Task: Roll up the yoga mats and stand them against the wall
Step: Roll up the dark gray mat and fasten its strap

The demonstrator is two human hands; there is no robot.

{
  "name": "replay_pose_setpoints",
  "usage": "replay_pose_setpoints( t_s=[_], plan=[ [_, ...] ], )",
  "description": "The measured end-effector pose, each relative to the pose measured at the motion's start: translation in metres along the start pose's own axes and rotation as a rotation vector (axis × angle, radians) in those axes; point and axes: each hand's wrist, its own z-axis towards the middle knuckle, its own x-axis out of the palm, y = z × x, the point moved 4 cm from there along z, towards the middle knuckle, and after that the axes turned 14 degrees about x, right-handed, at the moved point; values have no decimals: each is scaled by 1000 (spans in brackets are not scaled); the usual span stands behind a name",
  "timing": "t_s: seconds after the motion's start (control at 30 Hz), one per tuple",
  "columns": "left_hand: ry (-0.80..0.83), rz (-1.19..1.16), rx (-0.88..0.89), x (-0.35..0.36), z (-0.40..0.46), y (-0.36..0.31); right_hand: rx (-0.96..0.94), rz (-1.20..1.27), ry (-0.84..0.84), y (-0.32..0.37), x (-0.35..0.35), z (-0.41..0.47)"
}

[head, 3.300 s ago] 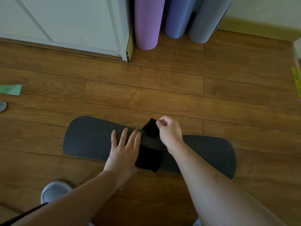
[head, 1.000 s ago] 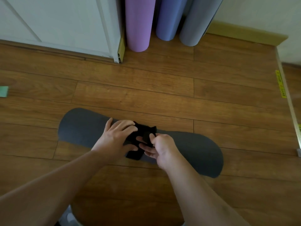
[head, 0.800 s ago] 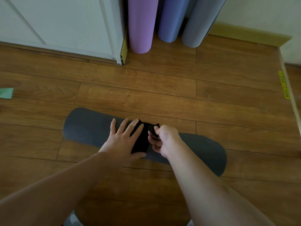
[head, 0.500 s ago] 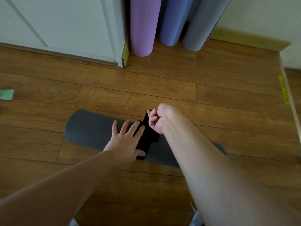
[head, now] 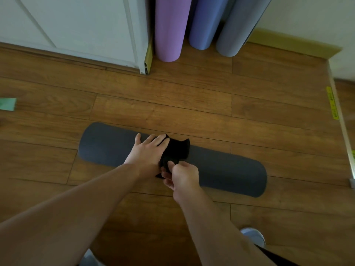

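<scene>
While the left hand [head: 148,153] lies flat, fingers straight, pressing the rolled dark mat [head: 221,167] on the floor [head: 192,104], the right hand [head: 181,175] pinches the black strap [head: 177,150] wrapped round its middle. If the press eases before the strap fastens, I judge the roll could spring loose. Three mats [head: 169,29] already stand at the wall [head: 307,16].
</scene>
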Motion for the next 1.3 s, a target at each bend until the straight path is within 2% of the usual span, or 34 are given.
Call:
replay_pose_setpoints(
  t_s=[0.17, 0.3, 0.47, 0.57, 0.63, 0.67, 0.73, 0.8, 0.87, 0.93, 1.03, 1.13, 1.23, 1.3],
  plan=[
    [-36, -17, 18, 5, 1, 5, -146, -209, -122, 5, -3, 8],
    [41, 29, 3, 7, 5, 5, -292, -576, -343, 12, -3, 19],
    [131, 72, 86, 10, -4, 1, -417, -955, -490, 17, -19, 16],
    [149, 107, 30, 15, -8, -9, -474, -1187, -481, 0, -26, 28],
    [146, 118, -19, 16, -7, -14, -335, -1265, -336, -31, -39, 37],
    [142, 113, -35, 14, -5, -15, -212, -1100, -258, -45, -55, 40],
    [130, 127, -30, 5, 3, -18, 64, -477, -113, -59, -89, 37],
    [108, 183, 51, 0, 12, -26, 156, 103, 11, -56, -111, 45],
    [99, 169, 145, 0, 22, -39, 141, 374, 163, -40, -116, 54],
    [84, 90, 143, 2, 31, -50, 116, 508, 244, -20, -107, 60],
    [130, -14, 64, -1, 35, -60, 151, 609, 217, 3, -92, 58],
    [206, -178, -15, -18, 25, -55, 115, 564, 172, 18, -90, 50],
    [113, -366, -145, -59, 11, -44, -22, 469, 166, 38, -89, 24],
    [62, -424, -235, -95, 3, -40, -176, 402, 178, 60, -85, -4]
  ],
)
